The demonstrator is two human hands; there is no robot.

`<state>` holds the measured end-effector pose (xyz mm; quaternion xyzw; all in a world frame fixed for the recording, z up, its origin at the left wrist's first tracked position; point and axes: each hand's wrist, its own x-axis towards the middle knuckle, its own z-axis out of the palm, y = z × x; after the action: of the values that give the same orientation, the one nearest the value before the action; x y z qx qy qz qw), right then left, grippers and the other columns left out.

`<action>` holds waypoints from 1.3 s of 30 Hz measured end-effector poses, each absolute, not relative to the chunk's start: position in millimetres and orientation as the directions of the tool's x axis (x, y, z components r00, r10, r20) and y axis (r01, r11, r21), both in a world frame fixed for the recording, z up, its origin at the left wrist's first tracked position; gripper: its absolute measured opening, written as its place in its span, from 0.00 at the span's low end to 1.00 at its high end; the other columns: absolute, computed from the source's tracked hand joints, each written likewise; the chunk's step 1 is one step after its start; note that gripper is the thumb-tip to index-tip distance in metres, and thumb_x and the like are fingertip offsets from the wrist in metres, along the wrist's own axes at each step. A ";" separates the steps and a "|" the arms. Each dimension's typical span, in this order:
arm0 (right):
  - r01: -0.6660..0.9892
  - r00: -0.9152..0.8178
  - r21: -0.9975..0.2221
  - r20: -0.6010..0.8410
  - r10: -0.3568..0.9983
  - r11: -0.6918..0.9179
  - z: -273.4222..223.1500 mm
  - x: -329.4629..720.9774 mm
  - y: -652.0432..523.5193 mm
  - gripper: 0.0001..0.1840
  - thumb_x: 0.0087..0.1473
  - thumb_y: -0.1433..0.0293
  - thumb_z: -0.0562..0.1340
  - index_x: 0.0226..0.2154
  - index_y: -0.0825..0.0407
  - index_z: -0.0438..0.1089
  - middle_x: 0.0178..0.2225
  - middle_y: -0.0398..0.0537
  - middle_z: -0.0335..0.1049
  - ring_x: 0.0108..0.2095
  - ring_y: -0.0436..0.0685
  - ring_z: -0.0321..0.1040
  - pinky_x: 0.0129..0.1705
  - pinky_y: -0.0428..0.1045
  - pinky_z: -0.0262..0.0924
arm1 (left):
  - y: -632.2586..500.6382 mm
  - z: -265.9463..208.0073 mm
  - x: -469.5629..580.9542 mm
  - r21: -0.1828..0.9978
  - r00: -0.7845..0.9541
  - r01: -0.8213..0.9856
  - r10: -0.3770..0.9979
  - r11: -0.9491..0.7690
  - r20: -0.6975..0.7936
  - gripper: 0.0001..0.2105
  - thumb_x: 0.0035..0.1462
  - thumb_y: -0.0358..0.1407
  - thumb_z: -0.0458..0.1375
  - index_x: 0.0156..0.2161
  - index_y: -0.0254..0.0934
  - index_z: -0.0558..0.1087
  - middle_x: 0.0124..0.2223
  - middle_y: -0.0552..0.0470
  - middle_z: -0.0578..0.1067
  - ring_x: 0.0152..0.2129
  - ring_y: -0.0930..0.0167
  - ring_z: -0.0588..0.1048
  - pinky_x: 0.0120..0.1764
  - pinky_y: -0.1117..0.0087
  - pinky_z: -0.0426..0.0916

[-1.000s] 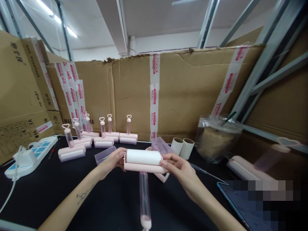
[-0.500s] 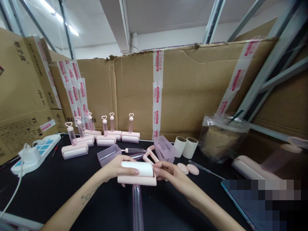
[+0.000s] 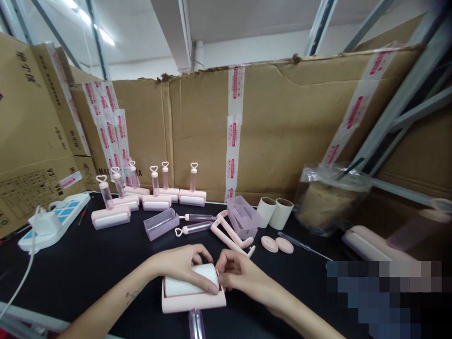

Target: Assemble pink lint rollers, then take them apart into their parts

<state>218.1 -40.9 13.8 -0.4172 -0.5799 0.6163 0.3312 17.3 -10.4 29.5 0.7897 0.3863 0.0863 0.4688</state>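
Note:
A lint roller with a pink holder (image 3: pixel 193 304), a white roll (image 3: pixel 190 278) and a see-through purple handle (image 3: pixel 196 325) is between my hands, its handle toward me. My left hand (image 3: pixel 178 264) grips it from the left, the thumb lying across the white roll. The roll sits tilted in the holder's opening. At the right end of the roll, my right hand (image 3: pixel 235 273) has its thumb and fingers pinched against the edge. Whatever small part lies between those fingertips is hidden.
Finished-looking lint rollers (image 3: pixel 111 217) stand at the back left. Purple covers (image 3: pixel 160 225), pink arms (image 3: pixel 231 235), loose handles (image 3: pixel 199 228), white rolls (image 3: pixel 266 212) and pink discs (image 3: pixel 269 244) lie ahead. A screwdriver (image 3: pixel 305 246), bagged cup (image 3: pixel 326 202) and power strip (image 3: pixel 52 226) flank them.
The lint roller and both hands have come lower and nearer to me. The white roll now sits more tilted, and my left thumb reaches further right across it.

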 end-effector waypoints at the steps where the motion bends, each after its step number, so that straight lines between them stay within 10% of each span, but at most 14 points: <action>1: 0.073 -0.429 -0.990 -0.140 0.892 -0.121 12.6 215.9 -42.2 0.10 0.34 0.75 0.63 0.21 0.52 0.60 0.17 0.34 0.63 0.19 0.46 0.62 0.23 0.43 0.55 | -11.8 29.1 19.7 0.809 0.702 0.521 0.676 -0.273 -0.224 0.27 0.38 0.48 0.65 0.43 0.37 0.69 0.36 0.54 0.73 0.31 0.71 0.70 0.31 0.74 0.61; 17: 0.185 -0.487 -0.979 -0.020 0.873 0.080 13.7 210.1 -47.8 0.11 0.32 0.80 0.55 0.21 0.50 0.53 0.20 0.34 0.56 0.22 0.46 0.54 0.23 0.42 0.48 | -26.7 41.5 25.3 0.592 0.750 0.625 0.601 -0.508 -0.276 0.28 0.46 0.59 0.53 0.46 0.42 0.63 0.32 0.54 0.68 0.28 0.66 0.69 0.28 0.72 0.58; 39: 0.184 -0.433 -0.979 0.004 0.901 0.092 4.4 211.7 -39.1 0.11 0.34 0.78 0.58 0.20 0.50 0.54 0.17 0.33 0.57 0.18 0.46 0.55 0.20 0.42 0.47 | -13.3 34.8 23.9 0.646 0.794 0.579 0.524 -0.497 -0.308 0.22 0.54 0.55 0.48 0.45 0.41 0.59 0.30 0.56 0.62 0.29 0.69 0.66 0.31 0.73 0.57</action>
<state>211.7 -39.1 4.4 -0.4123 -0.6578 0.5329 0.3367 23.9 -13.3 34.8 0.8645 0.3189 -0.0355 0.3870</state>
